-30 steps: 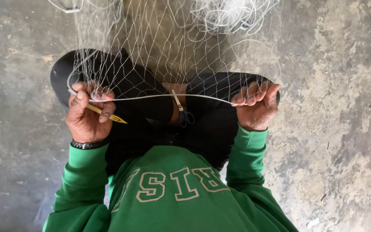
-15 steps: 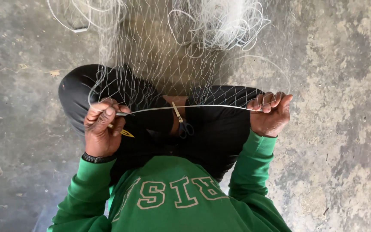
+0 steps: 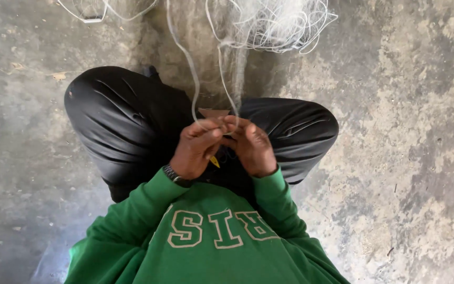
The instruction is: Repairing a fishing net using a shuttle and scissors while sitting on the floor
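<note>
A: What are the fingers [image 3: 214, 129] doing?

B: Both sets are curled in and pinched together over the lap. The left hand [image 3: 198, 150] and right hand [image 3: 250, 150] meet fingertip to fingertip, nipping the white line [image 3: 193, 79] where its two strands come down. A yellow needle [image 3: 215, 161] pokes out under the left hand, tucked in the palm so the fingertips stay free for the line.

A: And where does the line go?

B: Up and away to the net [image 3: 269, 23], which lies bunched on the floor [image 3: 411, 131] at the far side, just past the knees [image 3: 111, 105].

A: Room to move?

B: The crossed legs fence the hands in left and right. The open way is the gap between the knees toward the net, or upward. Bare concrete spreads wide on both sides.
</note>
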